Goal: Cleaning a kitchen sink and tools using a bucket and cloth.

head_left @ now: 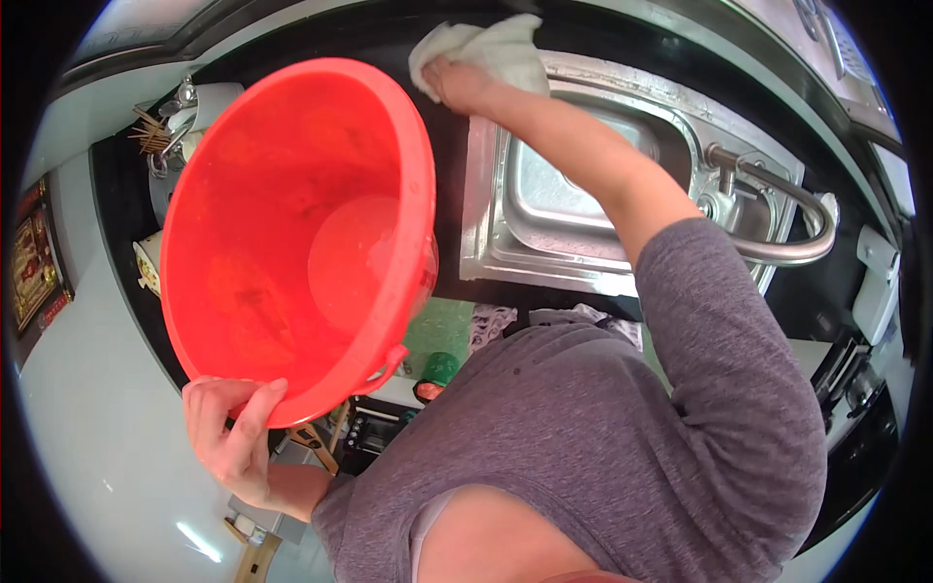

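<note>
My left hand (237, 433) grips the near rim of a large red plastic bucket (255, 218), thumb over the edge. The bucket is tilted, its open mouth facing up towards me; its inside shows some darker marks and no contents that I can make out. Beyond the sink's left corner, my right hand (455, 84) holds a whitish cloth (503, 51) against the black countertop (379, 36). My right forearm reaches across the stainless steel sink (554, 197), whose visible basin holds no dishes.
A curved metal faucet (791, 251) arches over the sink's right side. Behind the bucket, at the left, stand a utensil holder (215, 102) with spoons and wooden sticks and a patterned container (148, 262). A white object (875, 288) lies at the counter's right end.
</note>
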`<state>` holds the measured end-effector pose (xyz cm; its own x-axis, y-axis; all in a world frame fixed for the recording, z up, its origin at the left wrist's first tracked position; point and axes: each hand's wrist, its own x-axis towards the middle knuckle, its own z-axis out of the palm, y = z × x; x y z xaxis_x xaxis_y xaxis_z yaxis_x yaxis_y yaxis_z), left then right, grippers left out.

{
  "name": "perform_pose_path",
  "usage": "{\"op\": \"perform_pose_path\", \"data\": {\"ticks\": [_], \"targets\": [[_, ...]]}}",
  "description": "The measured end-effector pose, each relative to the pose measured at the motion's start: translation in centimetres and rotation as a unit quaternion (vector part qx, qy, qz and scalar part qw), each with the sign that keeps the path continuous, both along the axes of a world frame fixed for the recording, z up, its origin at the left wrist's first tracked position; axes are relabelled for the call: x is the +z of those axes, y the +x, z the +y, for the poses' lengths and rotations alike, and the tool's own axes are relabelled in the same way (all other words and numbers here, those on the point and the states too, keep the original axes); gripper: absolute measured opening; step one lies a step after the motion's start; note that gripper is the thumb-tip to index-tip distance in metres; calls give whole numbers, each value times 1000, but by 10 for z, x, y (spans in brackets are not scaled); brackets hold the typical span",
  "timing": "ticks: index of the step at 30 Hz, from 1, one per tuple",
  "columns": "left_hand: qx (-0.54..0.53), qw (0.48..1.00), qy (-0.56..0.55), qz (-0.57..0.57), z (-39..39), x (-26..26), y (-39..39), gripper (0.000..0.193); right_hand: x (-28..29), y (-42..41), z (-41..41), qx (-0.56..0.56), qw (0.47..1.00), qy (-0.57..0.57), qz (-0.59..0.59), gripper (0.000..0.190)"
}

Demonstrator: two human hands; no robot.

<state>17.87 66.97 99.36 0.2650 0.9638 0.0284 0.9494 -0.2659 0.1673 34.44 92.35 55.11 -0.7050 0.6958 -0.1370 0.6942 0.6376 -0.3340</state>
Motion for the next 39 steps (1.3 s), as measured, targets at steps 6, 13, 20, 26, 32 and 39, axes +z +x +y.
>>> {"op": "perform_pose_path", "data": {"ticks": [6, 13, 20, 26, 32, 39], "targets": [[-7, 1000, 16, 18, -9, 0, -3, 35, 3, 18, -158, 212, 975, -38, 49, 42], [-75, 996, 7, 43, 14, -13, 30, 39, 21, 75, -297, 128, 935, -318, 95, 37], [-67, 998, 0, 15, 24, -8, 71, 34, 27, 102, -311, 158, 945, -260, 116, 33], [-100, 994, 24, 45, 16, 0, 121, 38, 2, 34, -332, 100, 953, -230, 170, 34], [-215, 976, 9, 46, 18, -30, 152, 34, 2, 124, -360, 6, 984, -12, 175, 45], [-360, 932, -14, 37, 20, -77, 194, 31, 34, 276, -393, -198, 980, 7, -20, 48]]}}
